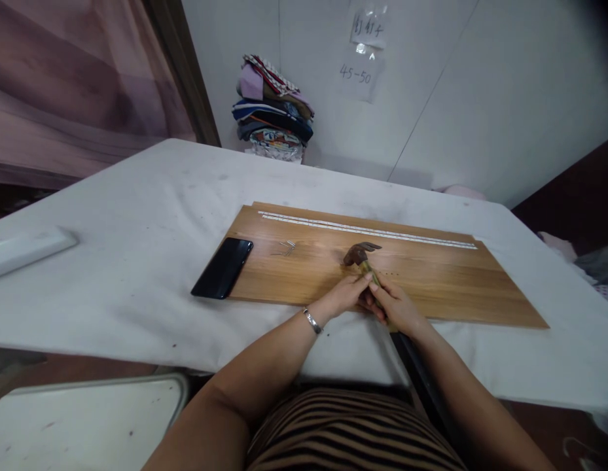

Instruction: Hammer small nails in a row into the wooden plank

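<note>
A claw hammer (361,254) with a rusty head and a long handle is held over the wooden board (455,281). My right hand (396,306) is closed round the upper part of its handle. My left hand (350,294) meets the right one there, fingers closed against the handle just below the head; part of its grip is hidden. To the left on the board lies a small pile of loose nails (287,248). A short row of small dark points (392,273) shows in the wood beside the hammer, too small to tell whether nails or holes.
Two white measuring strips (367,231) run along the board's far edge. A black phone (222,268) overlaps its left end. The white-covered table (151,229) bears it all. Folded clothes (274,111) are stacked by the wall; a white stool (88,418) stands at lower left.
</note>
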Demonstrator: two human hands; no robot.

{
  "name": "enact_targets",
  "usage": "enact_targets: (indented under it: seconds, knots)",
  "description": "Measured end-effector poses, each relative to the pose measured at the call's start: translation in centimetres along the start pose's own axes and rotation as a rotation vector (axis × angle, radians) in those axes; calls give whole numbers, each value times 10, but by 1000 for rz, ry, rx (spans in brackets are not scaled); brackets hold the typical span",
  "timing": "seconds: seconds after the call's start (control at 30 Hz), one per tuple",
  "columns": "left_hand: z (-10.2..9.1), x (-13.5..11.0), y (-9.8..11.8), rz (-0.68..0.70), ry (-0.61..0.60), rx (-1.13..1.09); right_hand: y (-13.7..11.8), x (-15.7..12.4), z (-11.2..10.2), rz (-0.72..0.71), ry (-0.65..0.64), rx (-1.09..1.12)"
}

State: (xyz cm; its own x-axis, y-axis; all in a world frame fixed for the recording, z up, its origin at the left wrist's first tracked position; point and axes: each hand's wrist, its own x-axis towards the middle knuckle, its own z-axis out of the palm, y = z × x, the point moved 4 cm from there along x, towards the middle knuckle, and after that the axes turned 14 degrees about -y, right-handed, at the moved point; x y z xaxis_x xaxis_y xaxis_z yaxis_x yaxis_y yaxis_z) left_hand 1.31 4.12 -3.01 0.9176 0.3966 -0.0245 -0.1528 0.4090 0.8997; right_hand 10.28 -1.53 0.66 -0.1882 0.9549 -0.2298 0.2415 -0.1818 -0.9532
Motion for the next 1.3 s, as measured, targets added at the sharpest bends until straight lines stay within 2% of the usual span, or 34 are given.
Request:
enact_targets:
  seconds: [0.87, 1.3]
  knots:
    - [3, 1, -1, -35, -37, -87, 1, 0, -1, 20, -1, -16]
    - [1, 0, 1, -15, 0, -8, 0, 0, -1, 16, 6, -22]
